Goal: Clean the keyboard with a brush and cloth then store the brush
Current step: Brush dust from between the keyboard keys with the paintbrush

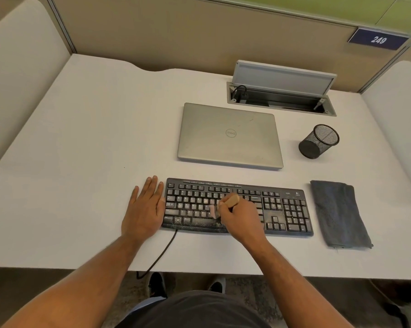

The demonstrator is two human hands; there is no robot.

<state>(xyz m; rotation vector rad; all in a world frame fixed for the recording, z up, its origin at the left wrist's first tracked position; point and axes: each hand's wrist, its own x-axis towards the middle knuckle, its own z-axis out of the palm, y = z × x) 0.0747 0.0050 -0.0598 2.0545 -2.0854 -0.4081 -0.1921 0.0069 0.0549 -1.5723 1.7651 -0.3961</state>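
Black keyboard (237,207) dusty along its near edge, right hand (241,217) grasping a wooden brush (230,201) — bristles blurred, middle keys hidden — left hand (144,209) flat, fingers released, beside the keyboard's left end.

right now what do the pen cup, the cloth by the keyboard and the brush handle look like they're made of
Pen cup: black wire mesh, probably metal; the desk shows through its fine grid.
Cloth: dark grey terry or microfibre, going by the matte, nappy surface and soft folded edges.
Brush handle, gripped in the right hand: light tan and rounded, likely bare wood, though motion blur leaves that open.
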